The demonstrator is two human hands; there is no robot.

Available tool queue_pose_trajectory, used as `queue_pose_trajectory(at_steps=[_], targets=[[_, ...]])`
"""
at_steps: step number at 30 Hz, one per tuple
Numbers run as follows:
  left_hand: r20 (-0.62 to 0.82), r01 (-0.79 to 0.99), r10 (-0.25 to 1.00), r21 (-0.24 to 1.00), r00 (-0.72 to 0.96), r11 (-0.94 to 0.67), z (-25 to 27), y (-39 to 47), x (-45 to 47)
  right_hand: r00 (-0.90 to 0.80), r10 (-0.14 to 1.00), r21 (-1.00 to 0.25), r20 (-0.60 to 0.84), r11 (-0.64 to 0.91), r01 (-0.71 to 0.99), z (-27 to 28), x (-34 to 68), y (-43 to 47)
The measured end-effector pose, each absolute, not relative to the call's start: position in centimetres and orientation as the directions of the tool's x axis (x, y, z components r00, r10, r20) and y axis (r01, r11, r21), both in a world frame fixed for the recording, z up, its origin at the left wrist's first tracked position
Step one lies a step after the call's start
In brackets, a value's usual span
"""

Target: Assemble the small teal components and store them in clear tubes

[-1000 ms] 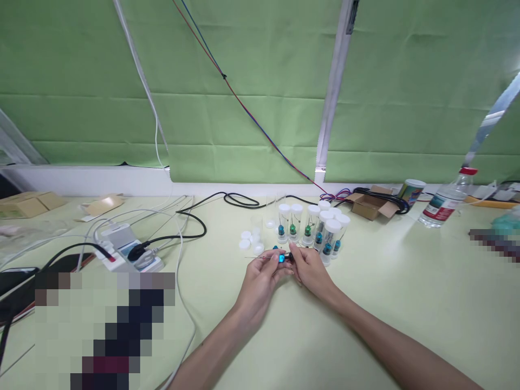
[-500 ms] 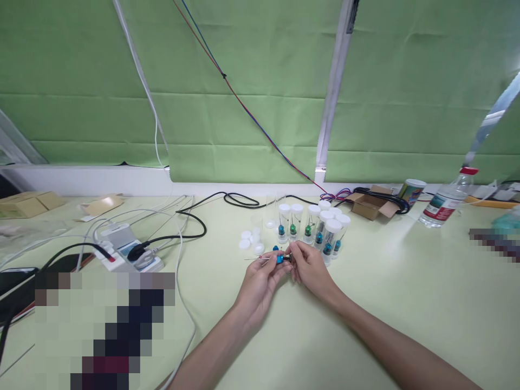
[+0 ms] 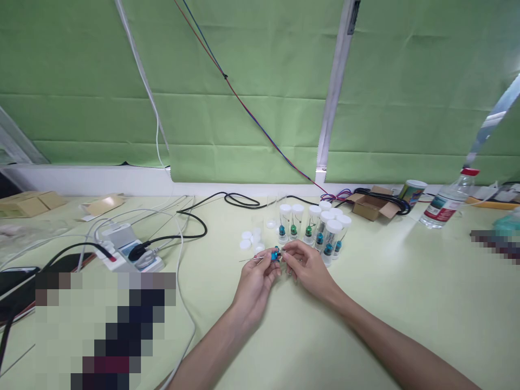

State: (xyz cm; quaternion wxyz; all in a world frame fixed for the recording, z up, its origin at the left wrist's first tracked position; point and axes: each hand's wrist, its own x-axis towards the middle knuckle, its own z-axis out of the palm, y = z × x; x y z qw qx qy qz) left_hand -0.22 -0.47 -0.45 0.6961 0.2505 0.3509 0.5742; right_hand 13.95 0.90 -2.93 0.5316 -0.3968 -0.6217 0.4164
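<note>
My left hand is closed around a small blue piece with a thin metal rod, which points out to the left past my fingers. The fingers of my right hand pinch together at the right end of this piece; what exactly they grip is too small to make out. Just beyond my hands stand several clear capped tubes with blue or green pieces inside. To the left of them are an uncapped clear tube and several loose white caps.
At the left, a white power strip lies among black and white cables. An open cardboard box, a printed can and a red-capped bottle stand at the back right. A black cable runs along the wall.
The blue piece and its rod have moved slightly left and tilted in my left hand. My right fingers have shifted left, and less of the dark end shows between my hands.
</note>
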Motion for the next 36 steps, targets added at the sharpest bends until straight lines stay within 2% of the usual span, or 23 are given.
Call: queue_pose_trajectory(at_steps=[14,24,36], targets=[[-0.164,-0.600,0.974,0.767,0.155,0.225,-0.49,-0.44,-0.21,-0.142,0.952,-0.961,0.273,0.277,0.013,-3.02,14.10,1.24],[-0.112,-0.549,0.976,0.812,0.184,0.197,-0.53,-0.61,-0.37,-0.123,0.963,-0.966,0.240,0.249,0.072,-2.84,14.02,1.20],[-0.138,-0.505,0.962,0.829,0.234,0.241,0.02,-1.12,-0.22,-0.095,0.977,-0.979,0.190,0.195,0.056,-2.96,14.02,1.28]])
